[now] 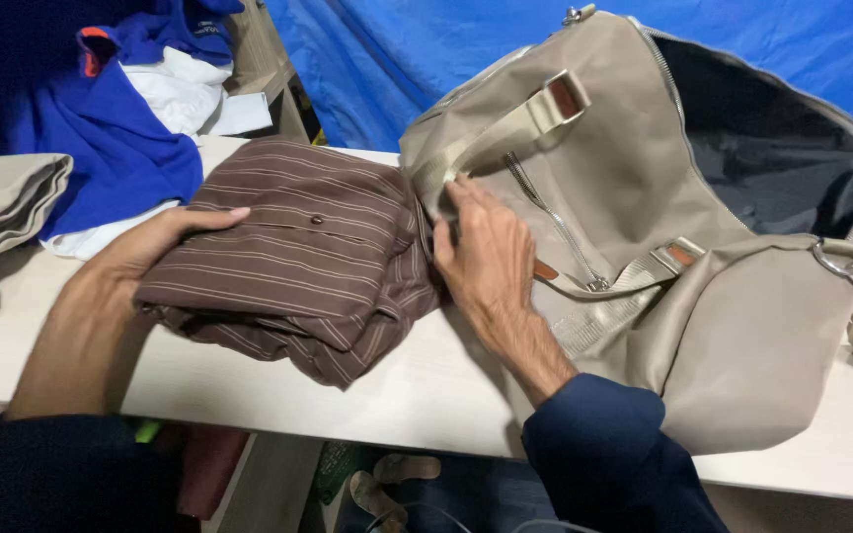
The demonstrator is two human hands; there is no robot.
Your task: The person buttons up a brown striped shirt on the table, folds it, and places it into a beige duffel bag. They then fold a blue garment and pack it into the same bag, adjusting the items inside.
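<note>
My left hand (155,245) lies flat and open on the left edge of the folded brown striped shirt (300,257) on the pale wooden table (417,390). My right hand (486,259), fingers loosely spread, presses the shirt's other edge against the beige canvas duffel bag (663,197), which lies unzipped just beside it.

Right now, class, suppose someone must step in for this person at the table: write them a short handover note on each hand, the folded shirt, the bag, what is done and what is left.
Left hand: flat on the left edge of the folded brown striped shirt, fingers open, not gripping.
Right hand: at the shirt's right edge, against the side of the beige duffel bag; what its fingers hold is hidden.
Shirt: folded, lying on the white table, touching the bag.
Bag: on its side, zip open, dark lining showing; nothing can be seen inside.
Done: shirt folded.
Left: shirt is not in the bag. Blue and white clothes and folded beige garment lie at the left.
</note>
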